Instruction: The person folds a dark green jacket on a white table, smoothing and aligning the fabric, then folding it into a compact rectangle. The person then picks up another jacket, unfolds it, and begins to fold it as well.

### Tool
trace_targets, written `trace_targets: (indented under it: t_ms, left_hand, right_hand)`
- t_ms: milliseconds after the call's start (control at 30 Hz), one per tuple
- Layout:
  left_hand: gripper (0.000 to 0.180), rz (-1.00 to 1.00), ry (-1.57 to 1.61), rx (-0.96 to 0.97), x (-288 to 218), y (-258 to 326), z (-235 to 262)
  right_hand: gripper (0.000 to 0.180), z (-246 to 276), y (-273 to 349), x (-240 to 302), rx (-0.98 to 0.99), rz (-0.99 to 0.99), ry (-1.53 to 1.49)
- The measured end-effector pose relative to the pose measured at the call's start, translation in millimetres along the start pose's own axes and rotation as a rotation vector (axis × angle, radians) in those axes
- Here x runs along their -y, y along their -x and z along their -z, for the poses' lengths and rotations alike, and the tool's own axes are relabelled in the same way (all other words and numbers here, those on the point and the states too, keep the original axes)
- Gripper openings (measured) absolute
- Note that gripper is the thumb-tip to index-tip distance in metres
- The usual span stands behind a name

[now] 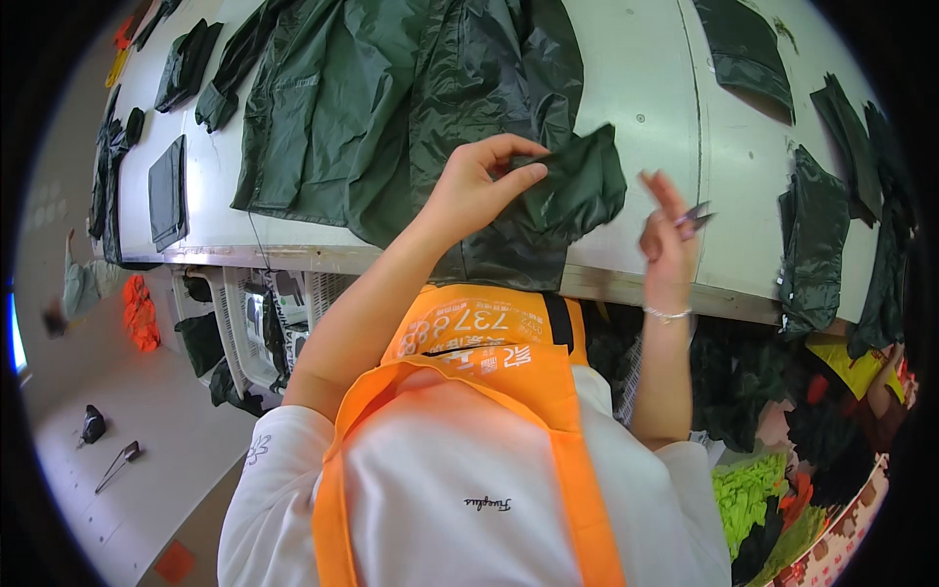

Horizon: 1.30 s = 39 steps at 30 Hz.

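Note:
A dark green garment [362, 127] of thin, slightly shiny cloth lies spread on the worktable, and part of it hangs over the near edge. My left hand [486, 181] pinches the cloth between thumb and fingers, lifting a bunched end of the garment off the table. To the right of that end, my right hand [669, 235] is raised and apart from the cloth. Small metal thread snips [696, 216] sit in its fingers, their points to the right. Motion blurs the right hand a little.
The pale worktable [646, 108] has a seam on its right side. Folded dark green pieces [817, 235] lie at right, others [168, 194] at left. A white plastic basket [240, 333] stands below the table's left part. Bright green cloth [745, 499] is heaped at lower right.

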<state>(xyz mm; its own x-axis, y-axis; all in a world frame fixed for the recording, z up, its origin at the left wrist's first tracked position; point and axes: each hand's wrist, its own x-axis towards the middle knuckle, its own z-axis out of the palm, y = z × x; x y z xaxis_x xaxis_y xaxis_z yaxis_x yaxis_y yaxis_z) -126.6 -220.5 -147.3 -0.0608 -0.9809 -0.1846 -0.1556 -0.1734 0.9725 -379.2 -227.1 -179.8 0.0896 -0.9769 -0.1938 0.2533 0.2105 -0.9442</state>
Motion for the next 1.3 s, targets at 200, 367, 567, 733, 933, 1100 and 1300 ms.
trace_targets:
  t_ms: [200,367,567,733,933,1100,1300]
  left_hand:
    - [0.023,0.013,-0.033,0.095,-18.9,5.6,-2.1]
    - [0.023,0.137,0.185,0.027,-12.0,7.8,11.2]
    - [0.026,0.176,0.264,-0.036,-11.7,8.4,12.8]
    - [0.033,0.119,0.201,-0.115,-9.0,1.7,-3.7]
    - [0.034,0.101,0.141,-0.115,-19.7,3.8,-9.6]
    - [0.028,0.079,-0.046,-0.075,-21.1,2.8,-10.2]
    - [0.020,-0.021,-0.160,-0.039,-14.8,0.3,-16.3]
  right_hand:
    - [0.024,-61.2,-41.8,52.3,0.511,0.059,0.600]
    - [0.016,-62.0,-47.9,42.4,0.476,0.035,0.440]
    - [0.023,-70.0,-28.8,44.2,0.321,0.355,0.542]
    - [0.027,-76.6,-23.9,41.1,0.338,0.374,0.518]
    - [0.023,-73.1,-21.6,26.2,0.319,0.339,0.418]
    - [0.013,-66.3,-27.3,22.5,0.324,0.293,0.413]
    - [0.009,-63.2,-29.9,33.9,0.369,0.141,0.527]
